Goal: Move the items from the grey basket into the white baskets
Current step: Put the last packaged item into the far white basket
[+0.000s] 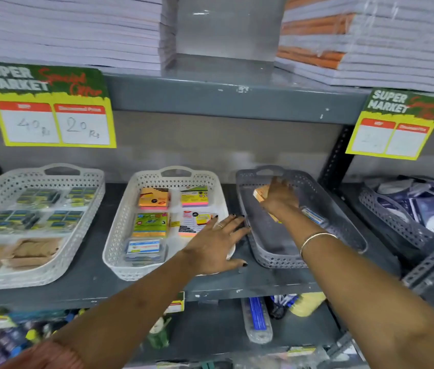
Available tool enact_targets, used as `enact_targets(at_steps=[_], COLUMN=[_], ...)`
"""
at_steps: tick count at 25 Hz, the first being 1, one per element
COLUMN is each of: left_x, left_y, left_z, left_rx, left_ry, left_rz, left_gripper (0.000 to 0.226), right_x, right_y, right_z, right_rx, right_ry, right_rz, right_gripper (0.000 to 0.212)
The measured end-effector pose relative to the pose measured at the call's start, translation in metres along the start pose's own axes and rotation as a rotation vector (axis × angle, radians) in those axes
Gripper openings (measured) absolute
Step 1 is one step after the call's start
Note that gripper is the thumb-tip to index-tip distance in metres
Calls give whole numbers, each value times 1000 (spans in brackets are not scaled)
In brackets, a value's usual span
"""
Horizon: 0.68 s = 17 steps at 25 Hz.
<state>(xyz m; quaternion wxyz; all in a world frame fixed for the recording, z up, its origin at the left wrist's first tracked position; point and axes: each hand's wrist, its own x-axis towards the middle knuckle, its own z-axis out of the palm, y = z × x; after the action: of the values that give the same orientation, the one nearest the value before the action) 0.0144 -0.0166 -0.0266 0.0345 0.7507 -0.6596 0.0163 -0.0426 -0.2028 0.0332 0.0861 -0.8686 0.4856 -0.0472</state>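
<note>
The grey basket (269, 258) stands on the shelf right of centre. My right hand (280, 195) reaches into its far end and closes on an orange packet (260, 192). A small clear box with a blue label (314, 215) lies in the same basket beside my wrist. My left hand (217, 242) rests flat, fingers spread, on the right rim of the middle white basket (120, 235), touching the grey basket's left edge. That white basket holds several sticky-note packs (154, 198). A second white basket (82, 209) at the left holds small boxes and brown packets.
Another grey basket (386, 217) with dark packets stands at the far right. Stacked notebooks (77, 30) fill the shelf above. Two yellow price signs (56, 115) hang from that shelf's edge. A perforated metal upright (335, 158) stands behind the grey basket. Stationery clutters the lower shelf.
</note>
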Motion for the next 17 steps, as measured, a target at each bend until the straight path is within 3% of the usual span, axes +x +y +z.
enact_targets(at_steps=[6, 13, 15, 17], left_x=[-92, -259, -307, -343], left_y=[-74, -189, -219, -242], left_z=[-23, -31, -34, -37], left_rx=[42, 139, 116, 106], left_ry=[91, 94, 102, 114], left_rz=[-283, -607, -654, -694], left_gripper=[70, 73, 82, 108], right_x=[-22, -116, -141, -160], right_y=[-118, -284, -326, -358], right_z=[-7, 37, 55, 72], right_rx=[36, 123, 99, 99], right_ry=[56, -32, -77, -128], right_rz=[-315, -572, -657, -733], right_gripper=[56, 65, 60, 56])
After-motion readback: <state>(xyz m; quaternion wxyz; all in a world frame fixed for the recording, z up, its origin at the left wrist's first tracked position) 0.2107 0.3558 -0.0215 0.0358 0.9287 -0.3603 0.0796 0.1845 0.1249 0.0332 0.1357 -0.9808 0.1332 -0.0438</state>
